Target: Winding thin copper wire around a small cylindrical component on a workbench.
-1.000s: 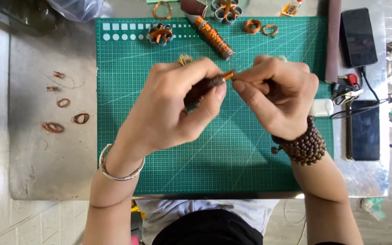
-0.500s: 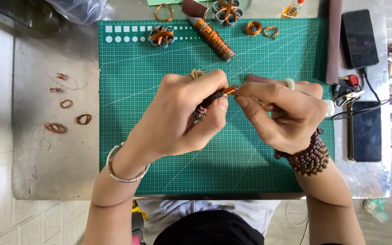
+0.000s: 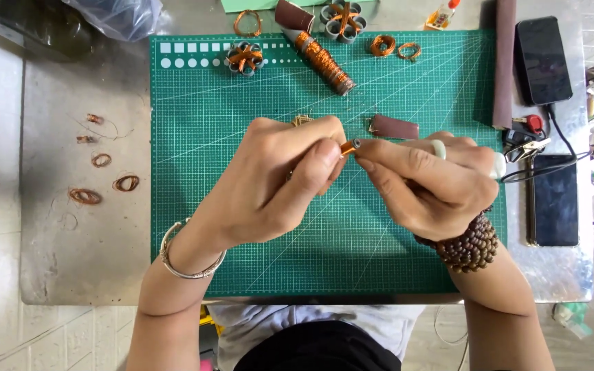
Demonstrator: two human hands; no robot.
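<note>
Small copper-wound rod [image 3: 349, 145] lying along the nine-to-three line, pinched narrow between left hand [image 3: 280, 182] at nine and right hand [image 3: 431, 182] at three, both equally near.

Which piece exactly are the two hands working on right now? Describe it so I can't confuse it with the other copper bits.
On the green cutting mat, near its centre, the left hand and right hand meet fingertip to fingertip. Pinched between them is a small rod wound with copper wire, only its grey tip showing, unlike the longer wound rod lying loose at the mat's top.
</note>
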